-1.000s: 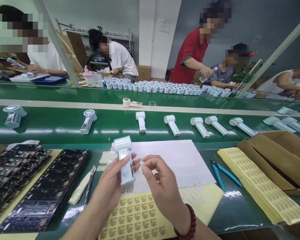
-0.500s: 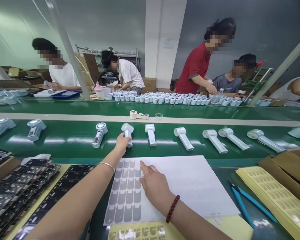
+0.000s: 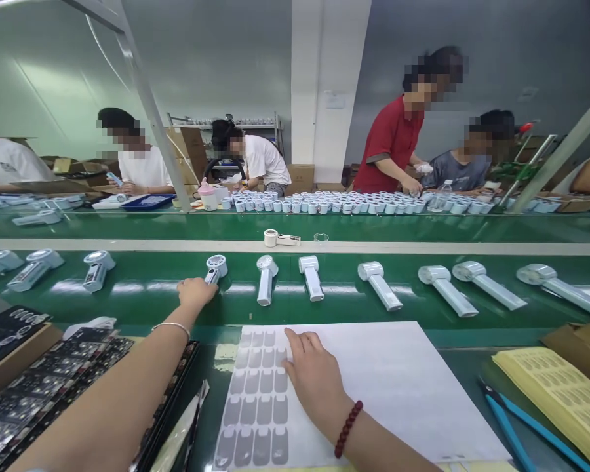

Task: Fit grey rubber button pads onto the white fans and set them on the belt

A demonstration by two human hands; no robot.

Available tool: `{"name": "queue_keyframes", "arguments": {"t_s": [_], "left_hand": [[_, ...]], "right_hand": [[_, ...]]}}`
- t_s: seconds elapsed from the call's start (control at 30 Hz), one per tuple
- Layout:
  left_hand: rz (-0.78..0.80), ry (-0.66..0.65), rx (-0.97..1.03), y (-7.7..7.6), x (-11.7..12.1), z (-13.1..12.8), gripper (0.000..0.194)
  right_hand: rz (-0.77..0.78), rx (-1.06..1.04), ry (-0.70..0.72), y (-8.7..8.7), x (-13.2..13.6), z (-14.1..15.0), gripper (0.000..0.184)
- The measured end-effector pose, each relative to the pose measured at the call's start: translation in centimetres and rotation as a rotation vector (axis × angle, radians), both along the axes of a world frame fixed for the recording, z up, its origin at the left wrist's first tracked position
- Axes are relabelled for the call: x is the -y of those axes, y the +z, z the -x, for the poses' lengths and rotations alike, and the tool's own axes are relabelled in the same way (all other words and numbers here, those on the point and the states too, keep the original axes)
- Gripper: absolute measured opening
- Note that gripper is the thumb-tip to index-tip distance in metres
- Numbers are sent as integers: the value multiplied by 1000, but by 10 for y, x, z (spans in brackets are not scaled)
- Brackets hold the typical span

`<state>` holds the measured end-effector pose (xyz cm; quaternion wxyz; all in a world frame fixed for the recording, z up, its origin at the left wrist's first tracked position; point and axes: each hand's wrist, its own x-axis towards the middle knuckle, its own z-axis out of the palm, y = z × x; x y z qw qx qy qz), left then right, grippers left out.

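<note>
On the green belt, my left hand (image 3: 196,295) has its fingers around the handle of a white handheld fan (image 3: 217,263) with a round head. Just right of it lies another handheld fan (image 3: 265,280), untouched. My right hand (image 3: 317,373) rests on a white sheet (image 3: 398,387), fingers stretched beside a block of grey stickers (image 3: 264,410). Its fingertips lie near the upper right stickers; the underside of the hand is hidden. A metal bangle is on my left wrist, a dark red bead bracelet on my right.
More handheld fans (image 3: 379,285) lie spaced along the belt. Stacked black printed panels (image 3: 34,387) stand at left. Blue-handled pliers (image 3: 516,419) and yellow sticker sheets (image 3: 560,400) lie at right. Across the belt, several people work behind rows of small white-blue parts (image 3: 324,203).
My left hand has let go of one fan and moved left onto the neighbouring one. My right hand stays on the sheet. The view has shifted a little.
</note>
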<state>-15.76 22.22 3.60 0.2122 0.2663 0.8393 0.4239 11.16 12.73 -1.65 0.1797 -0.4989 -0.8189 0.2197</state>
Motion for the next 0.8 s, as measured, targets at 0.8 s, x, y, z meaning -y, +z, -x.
{"name": "queue_keyframes", "arguments": {"t_s": [0.8], "left_hand": [[-324, 225, 1534, 17, 200, -182, 13]], "right_hand": [[565, -1189, -122, 47, 118, -34, 44]]}}
